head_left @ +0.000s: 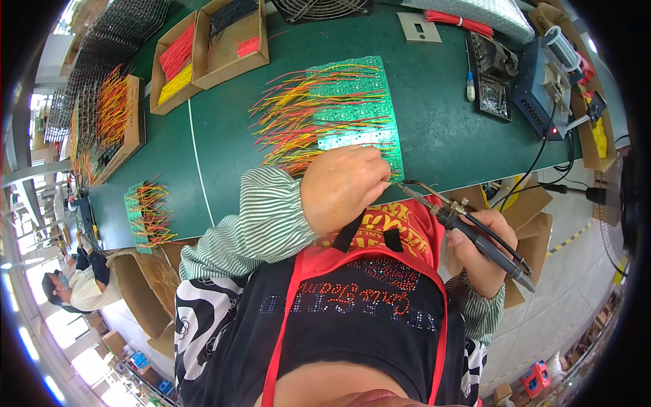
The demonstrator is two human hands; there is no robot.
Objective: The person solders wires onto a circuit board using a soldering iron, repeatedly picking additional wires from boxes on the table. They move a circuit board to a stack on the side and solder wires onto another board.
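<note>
A green circuit board panel lies on the bench in front of me, with many red and yellow wires fanning out from it to the left. My left hand rests over the panel's near edge, its fingers pinched together at the near right corner. What sits between those fingertips is hidden. In my right hand is a soldering iron with a thin curved feed tube along it. The iron's tip points left and reaches the panel's corner, close to my left fingertips.
Cardboard boxes of cut wires stand at the far left. A smaller wired board panel lies near the left edge. A blue soldering station with a solder reel, a black tray and a small bottle stand at right.
</note>
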